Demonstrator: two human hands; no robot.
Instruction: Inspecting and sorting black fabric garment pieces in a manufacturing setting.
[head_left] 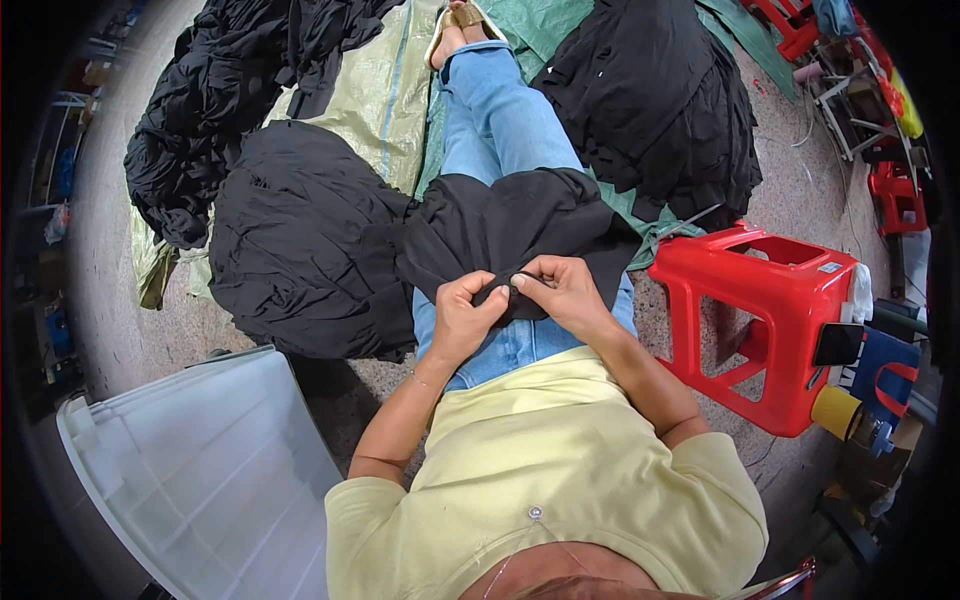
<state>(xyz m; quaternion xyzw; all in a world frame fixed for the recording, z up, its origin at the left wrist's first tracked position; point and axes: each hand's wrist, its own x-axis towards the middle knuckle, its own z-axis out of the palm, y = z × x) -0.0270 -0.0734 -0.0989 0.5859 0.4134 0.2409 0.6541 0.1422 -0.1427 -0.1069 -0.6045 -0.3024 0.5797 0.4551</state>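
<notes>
Across my lap lies a black garment (510,220), its near edge gathered up between my two hands. My left hand (468,312) pinches that edge with thumb and fingers. Close beside it, almost touching, my right hand (562,295) pinches the same edge. What lies right under the fingertips is too small to make out. To the left, a heap of black garments (300,240) reaches up against the cloth on my lap.
More black garments are piled at the far left (210,110) and far right (660,100), on green and pale woven sheets (395,90). A red plastic stool (790,330) stands on my right, a phone (838,344) on its side. At my left is a white plastic bin (215,480).
</notes>
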